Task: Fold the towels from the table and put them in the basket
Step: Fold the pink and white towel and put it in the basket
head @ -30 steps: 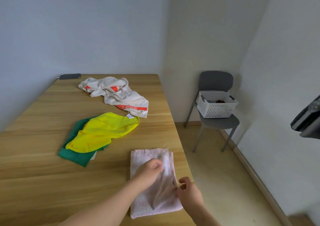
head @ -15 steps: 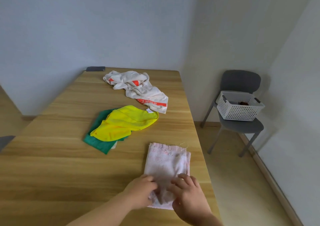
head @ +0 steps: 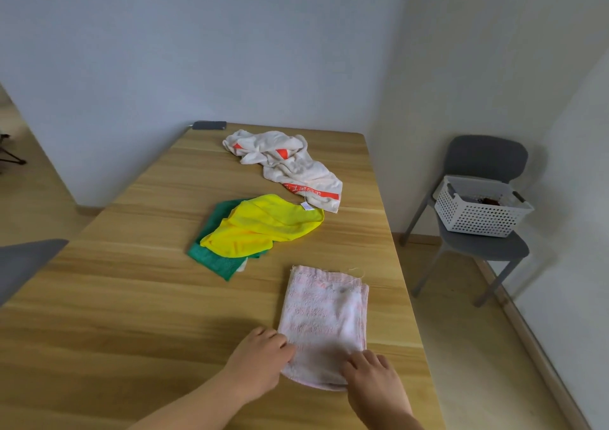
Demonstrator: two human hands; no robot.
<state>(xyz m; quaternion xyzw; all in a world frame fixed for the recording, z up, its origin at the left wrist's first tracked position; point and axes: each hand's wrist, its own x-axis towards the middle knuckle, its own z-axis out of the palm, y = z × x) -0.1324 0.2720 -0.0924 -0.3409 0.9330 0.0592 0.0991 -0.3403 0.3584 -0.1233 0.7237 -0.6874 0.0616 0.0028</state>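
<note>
A pink towel (head: 324, 314), folded into a long strip, lies near the right edge of the wooden table (head: 131, 297). My left hand (head: 260, 360) pinches its near left corner with curled fingers. My right hand (head: 372, 380) grips its near right corner, fingers bent over the cloth. Further back a yellow towel (head: 263, 225) lies crumpled on a green towel (head: 211, 255). A white towel with orange marks (head: 290, 165) is bunched at the far end. The white perforated basket (head: 478, 218) stands on a grey chair (head: 484, 156) to the right, with something dark inside.
A dark phone-like object (head: 209, 125) lies at the table's far edge against the wall. Another grey chair's edge (head: 23, 264) shows at the left. The table's right edge runs close beside the pink towel, with floor between it and the basket chair.
My hands have slid from the middle of the pink towel down to its near end and then apart to its two near corners. The view has swung left.
</note>
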